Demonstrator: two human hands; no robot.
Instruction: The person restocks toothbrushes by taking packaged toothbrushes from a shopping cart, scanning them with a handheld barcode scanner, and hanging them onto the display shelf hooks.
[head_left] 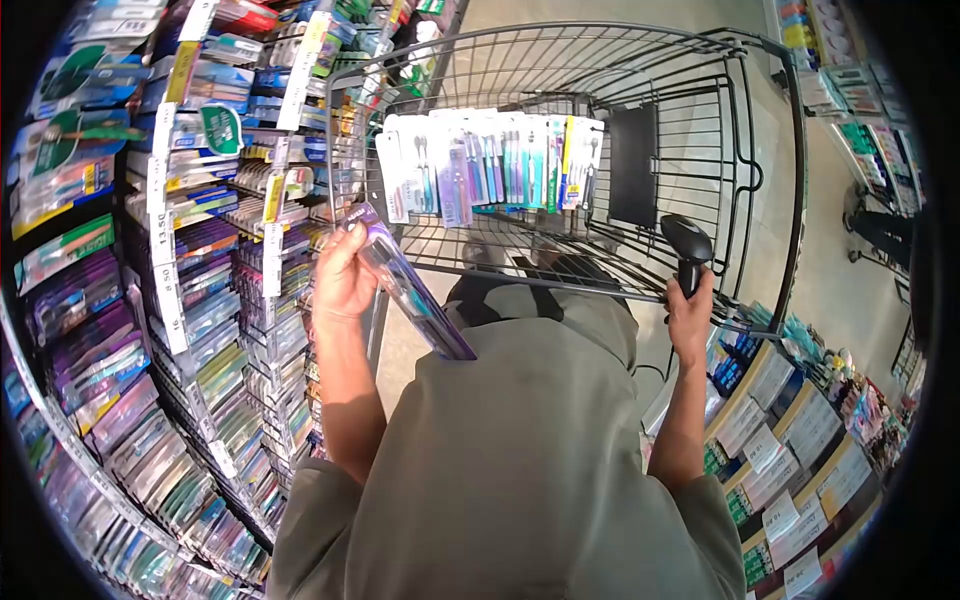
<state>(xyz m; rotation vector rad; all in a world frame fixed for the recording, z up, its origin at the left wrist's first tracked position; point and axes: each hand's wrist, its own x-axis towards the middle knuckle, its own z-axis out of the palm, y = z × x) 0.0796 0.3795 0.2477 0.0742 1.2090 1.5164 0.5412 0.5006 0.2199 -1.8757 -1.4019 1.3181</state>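
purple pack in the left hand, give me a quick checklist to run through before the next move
1. Purple pack held: ok, the left hand grips it near its upper end.
2. Black scanner held: ok, the right hand is around its handle.
3. Purple pack and black scanner close together: not ok, they are well apart, on opposite sides of the body.
4. Black scanner switched on: cannot tell, nothing in the picture settles it.
5. Row of packs in the cart orderly: ok, lined up side by side.
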